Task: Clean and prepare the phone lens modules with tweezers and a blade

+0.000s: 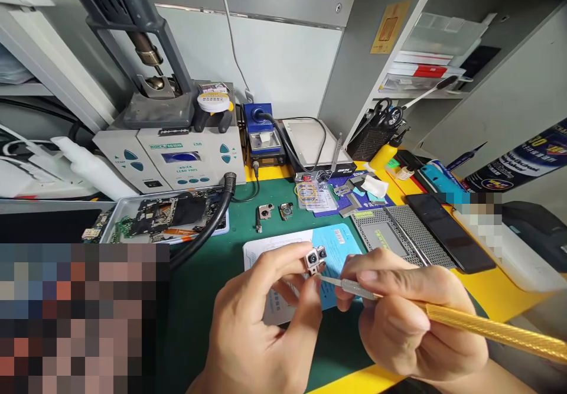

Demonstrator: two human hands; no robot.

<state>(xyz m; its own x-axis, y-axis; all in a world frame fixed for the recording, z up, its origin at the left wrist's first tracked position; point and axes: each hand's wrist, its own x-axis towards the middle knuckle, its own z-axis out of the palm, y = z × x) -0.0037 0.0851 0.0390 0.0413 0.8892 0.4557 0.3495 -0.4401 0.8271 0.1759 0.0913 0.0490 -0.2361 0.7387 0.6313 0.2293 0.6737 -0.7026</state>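
My left hand point(257, 317) pinches a small dual-lens camera module point(315, 259) between thumb and fingers, above a green mat point(221, 287). My right hand point(407, 317) grips a knife with a gold knurled handle point(496, 330); its thin metal blade point(341, 285) touches the underside of the module. Both hands hover over a blue and white card point(341, 246) lying on the mat.
Two more small camera modules point(274, 211) lie on the mat behind. A tray of circuit boards point(155, 214) sits left, a soldering station point(177, 158) behind it. A metal mesh plate point(398, 231) and a black phone point(447, 231) lie at the right.
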